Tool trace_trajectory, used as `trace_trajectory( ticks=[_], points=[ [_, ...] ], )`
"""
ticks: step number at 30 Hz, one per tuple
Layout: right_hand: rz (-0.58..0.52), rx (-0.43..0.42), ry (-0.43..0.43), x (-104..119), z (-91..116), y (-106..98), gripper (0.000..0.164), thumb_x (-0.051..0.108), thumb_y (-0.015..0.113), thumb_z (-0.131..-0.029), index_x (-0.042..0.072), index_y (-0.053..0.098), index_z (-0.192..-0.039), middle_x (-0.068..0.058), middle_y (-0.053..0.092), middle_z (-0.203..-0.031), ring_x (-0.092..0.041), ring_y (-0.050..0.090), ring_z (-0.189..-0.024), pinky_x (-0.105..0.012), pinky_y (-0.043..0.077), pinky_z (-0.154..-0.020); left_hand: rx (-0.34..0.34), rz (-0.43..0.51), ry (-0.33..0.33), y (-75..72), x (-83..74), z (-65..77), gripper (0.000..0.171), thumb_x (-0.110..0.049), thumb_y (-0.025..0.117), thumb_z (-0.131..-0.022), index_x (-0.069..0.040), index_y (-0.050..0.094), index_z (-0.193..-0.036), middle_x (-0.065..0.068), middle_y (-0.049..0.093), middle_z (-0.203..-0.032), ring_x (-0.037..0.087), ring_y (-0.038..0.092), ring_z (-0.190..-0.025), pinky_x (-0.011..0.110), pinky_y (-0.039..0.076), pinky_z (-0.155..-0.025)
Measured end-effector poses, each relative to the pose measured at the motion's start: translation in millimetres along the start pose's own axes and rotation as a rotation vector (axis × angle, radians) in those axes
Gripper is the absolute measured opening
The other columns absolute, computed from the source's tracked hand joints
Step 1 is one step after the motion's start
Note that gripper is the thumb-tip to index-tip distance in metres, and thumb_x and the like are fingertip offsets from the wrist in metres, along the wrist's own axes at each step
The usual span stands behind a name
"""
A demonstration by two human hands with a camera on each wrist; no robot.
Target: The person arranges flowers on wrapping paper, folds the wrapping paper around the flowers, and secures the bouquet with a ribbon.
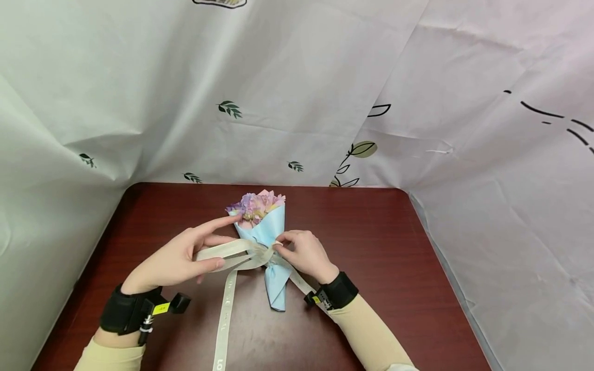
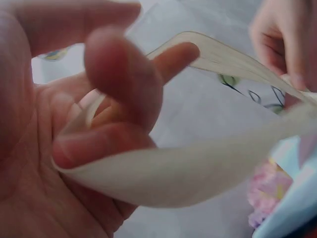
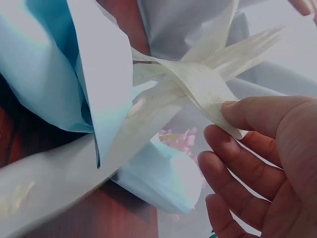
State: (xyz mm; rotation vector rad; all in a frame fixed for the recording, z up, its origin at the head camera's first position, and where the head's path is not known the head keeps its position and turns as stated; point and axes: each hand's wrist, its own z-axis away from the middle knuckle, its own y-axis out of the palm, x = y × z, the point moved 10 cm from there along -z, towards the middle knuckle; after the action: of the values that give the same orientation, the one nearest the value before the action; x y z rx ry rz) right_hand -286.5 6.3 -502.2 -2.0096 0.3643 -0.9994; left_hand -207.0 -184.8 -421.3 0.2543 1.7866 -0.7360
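A small bouquet of pink and purple flowers, wrapped in light blue paper, lies on the table. Cream ribbon crosses the narrow waist of the wrapping and forms a loop towards the left. My left hand holds this loop, which passes around its curled fingers in the left wrist view; its index finger reaches out near the flowers. Close by the wrapping's waist, my right hand pinches a ribbon end between thumb and index finger. How the ribbon crosses at the knot is partly hidden.
One long ribbon tail with printed letters runs down to the near edge of view. Another passes beneath the right wrist. The dark red table has pale patterned cloth behind it and along its sides.
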Motion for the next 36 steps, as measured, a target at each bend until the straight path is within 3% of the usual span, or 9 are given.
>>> trace_trajectory(
  ticks=[2,5,12,14,18,24,30,32,36],
  points=[
    [-0.003,0.003,0.005,-2,0,1,0.007,0.031,0.072,-0.096,0.026,0.076,-0.099,0.015,0.07,-0.091,0.005,0.061,-0.078,-0.02,0.05,-0.067,-0.003,0.038,-0.009,-2.8,-6.9,2.1,0.081,0.001,0.069,-0.094,-0.024,0.028,-0.16,0.009,0.06,-0.142,0.019,0.06,-0.046,0.036,0.051,-0.044],
    [-0.003,0.009,0.015,-4,-1,2,0.009,0.031,0.071,-0.096,0.025,0.076,-0.1,0.015,0.07,-0.091,0.005,0.061,-0.077,-0.02,0.05,-0.067,-0.058,-0.016,0.017,-12.0,-17.3,3.9,0.079,0.001,0.07,-0.093,-0.023,0.032,-0.159,0.01,0.059,-0.143,0.016,0.06,-0.044,0.034,0.051,-0.045],
    [-0.001,0.002,0.021,-3,0,0,0.009,0.032,0.07,-0.096,0.025,0.076,-0.098,0.015,0.069,-0.09,0.004,0.059,-0.074,-0.019,0.049,-0.065,-0.458,-0.407,0.1,-42.6,-41.1,10.1,0.06,-0.005,0.075,-0.091,-0.029,0.056,-0.143,-0.009,0.073,-0.114,0.001,0.05,-0.049,0.019,0.035,-0.045],
    [-0.004,-0.002,0.02,-1,0,0,0.008,0.031,0.071,-0.096,0.025,0.076,-0.098,0.014,0.069,-0.09,0.004,0.059,-0.074,-0.02,0.049,-0.065,-0.482,-0.488,0.13,-38.1,-45.6,8.3,0.056,-0.004,0.074,-0.091,-0.027,0.059,-0.14,-0.012,0.072,-0.111,0.001,0.051,-0.055,0.019,0.036,-0.049],
    [-0.016,-0.007,0.024,5,-2,1,0.01,0.03,0.071,-0.096,0.023,0.077,-0.1,0.014,0.07,-0.089,0.003,0.06,-0.074,-0.02,0.05,-0.066,-0.327,-0.517,0.161,-13.0,-45.7,0.3,0.06,-0.004,0.073,-0.09,-0.027,0.056,-0.143,-0.015,0.068,-0.114,-0.001,0.046,-0.055,0.018,0.037,-0.048],
    [-0.009,-0.065,0.026,14,-6,3,0.011,0.03,0.071,-0.096,0.021,0.076,-0.099,0.009,0.069,-0.096,-0.006,0.064,-0.081,-0.023,0.051,-0.071,-0.094,-0.352,0.185,9.9,-45.0,1.0,0.074,0.009,0.063,-0.088,-0.018,0.043,-0.154,-0.007,0.06,-0.129,0.0,0.053,-0.062,0.02,0.045,-0.057],
    [0.007,-0.093,0.041,17,-7,5,0.01,0.028,0.071,-0.095,0.019,0.075,-0.097,0.005,0.069,-0.107,-0.01,0.065,-0.087,-0.023,0.051,-0.072,0.173,-0.206,0.035,35.0,-14.5,13.4,0.082,0.013,0.052,-0.092,-0.021,0.024,-0.162,-0.003,0.046,-0.151,0.004,0.057,-0.07,0.023,0.049,-0.062],
    [0.006,-0.095,0.055,16,-8,6,0.01,0.028,0.07,-0.096,0.02,0.075,-0.097,0.005,0.069,-0.107,-0.011,0.066,-0.088,-0.024,0.052,-0.072,0.186,-0.222,-0.021,36.5,-2.0,17.4,0.086,0.011,0.055,-0.092,-0.025,0.02,-0.162,-0.004,0.049,-0.144,0.005,0.058,-0.076,0.024,0.05,-0.062],
    [-0.006,-0.09,0.086,12,-7,7,0.009,0.028,0.069,-0.096,0.02,0.074,-0.097,0.005,0.069,-0.107,-0.016,0.068,-0.09,-0.026,0.052,-0.073,0.077,-0.346,-0.144,24.1,21.0,20.9,0.084,-0.015,0.069,-0.096,-0.035,0.019,-0.161,-0.01,0.041,-0.15,0.008,0.061,-0.11,0.03,0.055,-0.08]
  ],
)
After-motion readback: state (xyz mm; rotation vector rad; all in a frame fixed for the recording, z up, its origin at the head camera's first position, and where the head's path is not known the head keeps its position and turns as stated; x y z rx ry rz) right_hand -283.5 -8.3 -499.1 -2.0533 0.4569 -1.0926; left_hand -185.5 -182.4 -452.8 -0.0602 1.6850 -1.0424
